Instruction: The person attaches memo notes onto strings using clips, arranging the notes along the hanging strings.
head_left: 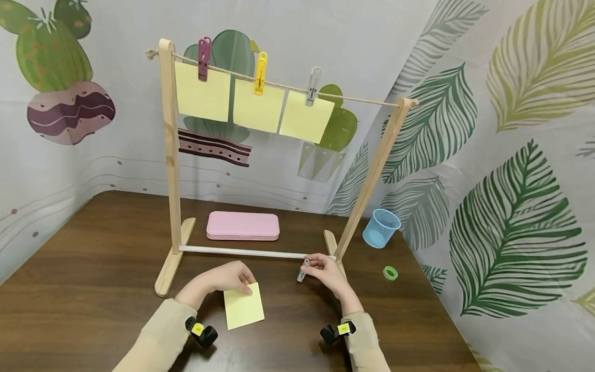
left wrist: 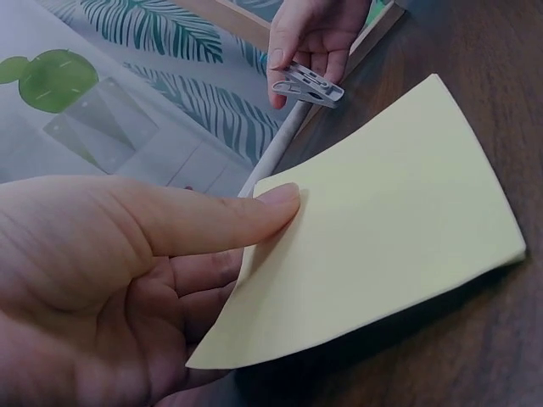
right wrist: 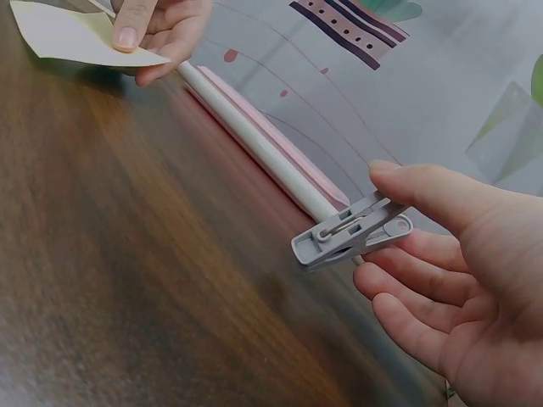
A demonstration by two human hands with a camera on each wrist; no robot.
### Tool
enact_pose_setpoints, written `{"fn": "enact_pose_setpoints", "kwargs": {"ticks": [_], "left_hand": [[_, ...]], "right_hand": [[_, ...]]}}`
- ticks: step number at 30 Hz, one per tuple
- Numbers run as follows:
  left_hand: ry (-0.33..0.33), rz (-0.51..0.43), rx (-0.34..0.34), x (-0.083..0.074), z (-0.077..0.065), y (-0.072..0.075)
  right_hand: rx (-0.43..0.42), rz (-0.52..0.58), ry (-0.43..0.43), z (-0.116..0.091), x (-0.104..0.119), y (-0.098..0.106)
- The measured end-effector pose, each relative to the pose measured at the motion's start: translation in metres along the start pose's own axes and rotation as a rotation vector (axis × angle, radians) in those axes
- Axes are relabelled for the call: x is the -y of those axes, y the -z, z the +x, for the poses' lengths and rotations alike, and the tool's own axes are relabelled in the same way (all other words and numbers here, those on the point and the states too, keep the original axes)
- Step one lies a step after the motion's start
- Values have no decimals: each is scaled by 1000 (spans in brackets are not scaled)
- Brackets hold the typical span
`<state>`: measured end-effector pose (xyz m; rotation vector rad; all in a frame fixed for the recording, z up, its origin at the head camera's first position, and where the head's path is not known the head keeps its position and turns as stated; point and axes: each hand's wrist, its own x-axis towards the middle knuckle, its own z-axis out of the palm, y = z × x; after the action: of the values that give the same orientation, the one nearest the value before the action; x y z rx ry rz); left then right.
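Observation:
My left hand (head_left: 232, 278) pinches a yellow sticky note (left wrist: 382, 212) at its upper edge, thumb on top and fingers beneath. The note hangs just over the table near its front. To the right, my right hand (head_left: 325, 272) holds a grey clothespin (right wrist: 348, 231) between thumb and fingers, by its handle end. Above both hands a string on a wooden frame (head_left: 171, 155) carries three yellow notes in a row. A purple clothespin (head_left: 203, 58), a yellow clothespin (head_left: 261, 73) and a grey clothespin (head_left: 313, 86) clip them on.
Behind the frame's white bottom bar (head_left: 241, 252) lies a pink pencil case (head_left: 243, 226). A blue mesh cup (head_left: 381, 228) stands at the right, with a green ring (head_left: 390, 273) before it. The frame's wooden feet (head_left: 174, 258) rest on the brown table (head_left: 93, 268).

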<state>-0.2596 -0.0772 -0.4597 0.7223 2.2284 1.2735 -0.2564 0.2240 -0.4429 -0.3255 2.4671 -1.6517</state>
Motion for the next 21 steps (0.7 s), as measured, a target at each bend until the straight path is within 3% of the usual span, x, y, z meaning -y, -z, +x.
{"fn": "enact_pose_setpoints", "kwargs": {"ticks": [7,21], "left_hand": [[22,15,-9,-4,-1,-1],[93,74,-13,-11,3,0]], "right_hand": [[-40,8,-18,10,-22,0],[-46,33,16,12,-21,0]]}}
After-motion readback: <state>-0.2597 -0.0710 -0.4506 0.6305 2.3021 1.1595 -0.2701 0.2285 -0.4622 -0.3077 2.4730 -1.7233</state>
